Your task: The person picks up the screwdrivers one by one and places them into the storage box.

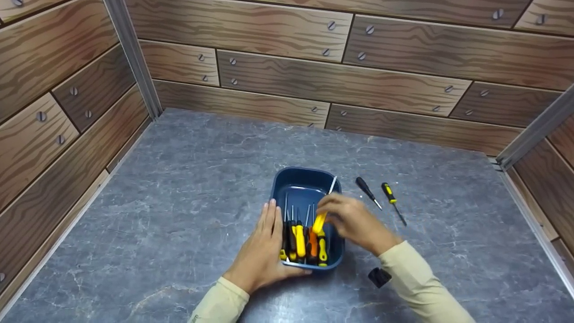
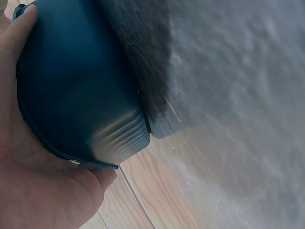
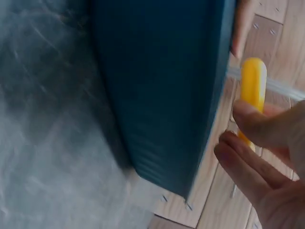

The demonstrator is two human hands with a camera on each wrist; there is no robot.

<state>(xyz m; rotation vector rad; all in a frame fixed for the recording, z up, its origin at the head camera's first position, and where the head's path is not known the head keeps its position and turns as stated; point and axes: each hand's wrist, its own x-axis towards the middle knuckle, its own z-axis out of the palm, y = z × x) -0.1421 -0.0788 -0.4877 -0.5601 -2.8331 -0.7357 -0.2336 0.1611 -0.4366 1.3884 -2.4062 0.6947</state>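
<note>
My right hand (image 1: 352,220) pinches a screwdriver by its yellow handle (image 3: 252,86) between thumb and fingers, over the right side of a dark blue box (image 1: 293,168). Its pale shaft (image 1: 332,184) points toward the far end. Inside the box, several screwdrivers (image 1: 300,240) with yellow, black and orange handles lie side by side, handles toward me. My left hand (image 1: 264,246) rests against the box's left side with fingers straight, the thumb along the near end. From the left wrist, that hand (image 2: 43,186) lies along the rim.
Right of the box lie a black-handled screwdriver (image 1: 368,193) and a yellow-and-black screwdriver (image 1: 389,193) on the grey marbled table (image 1: 202,179). A small black object (image 1: 379,277) shows beside my right sleeve. Wood-patterned walls (image 1: 269,63) enclose the table at the back and sides.
</note>
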